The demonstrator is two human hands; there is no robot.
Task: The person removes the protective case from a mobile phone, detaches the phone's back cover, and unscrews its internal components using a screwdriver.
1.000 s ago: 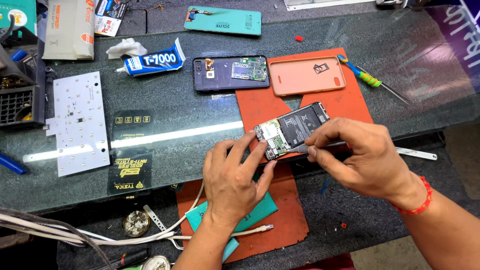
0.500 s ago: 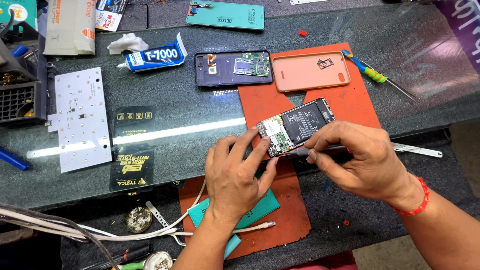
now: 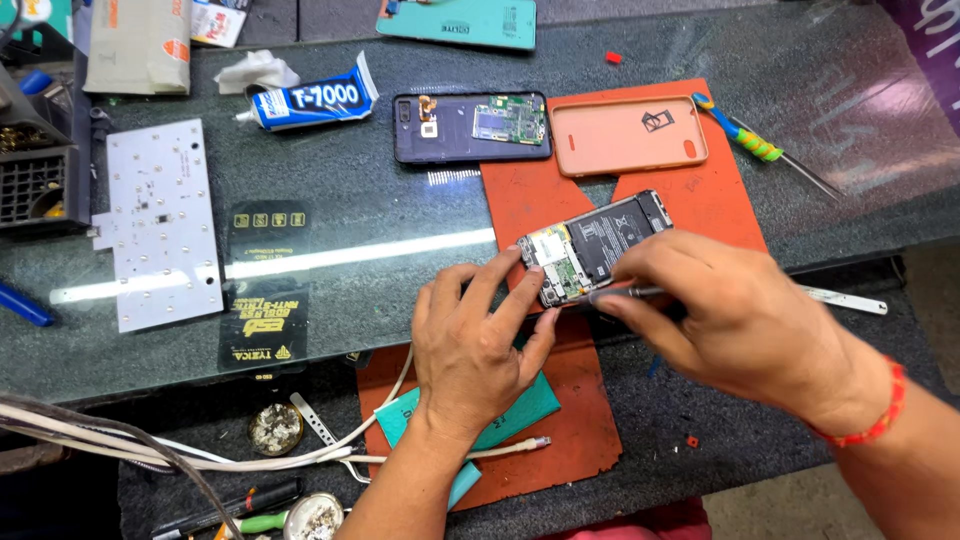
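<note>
On the orange rubber mat [image 3: 690, 205], two hands work one opened black phone [image 3: 592, 246]: left hand [image 3: 480, 345] fingers steady it, right hand [image 3: 735, 320] fingers pinch one thin metal tool [image 3: 632, 293]; one peach case [image 3: 628, 134] lies nearby.

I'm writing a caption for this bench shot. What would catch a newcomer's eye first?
First, the opened phone at the centre on the orange mat, steadied by the left hand while the right hand presses a thin metal tool to its circuit board. Behind it lie a salmon phone case and a dark back cover.
</note>
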